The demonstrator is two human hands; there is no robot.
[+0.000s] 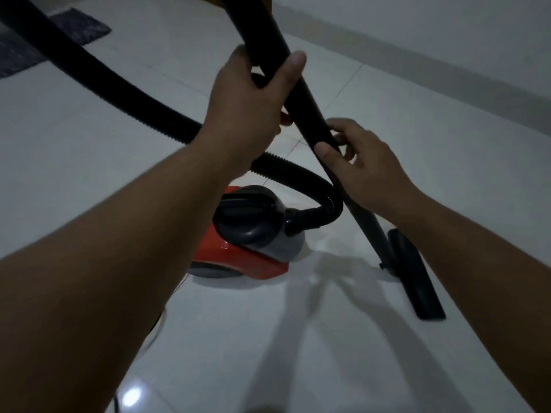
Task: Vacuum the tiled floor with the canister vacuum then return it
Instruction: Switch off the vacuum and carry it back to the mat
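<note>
A red and grey canister vacuum (253, 248) sits on the white tiled floor (298, 353) in the middle of the view. Its black ribbed hose (98, 81) loops up to the left and out of the top left corner. The black wand (310, 114) slants from top centre down to the flat black floor nozzle (417, 281) at the right. My left hand (250, 93) grips the upper wand. My right hand (363, 162) pinches the wand lower down, thumb in front and fingers behind.
A dark rug (38, 40) lies on the floor at the top left. A white wall with a skirting line (432, 64) runs across the upper right. A thin cord (155, 329) shows under my left forearm.
</note>
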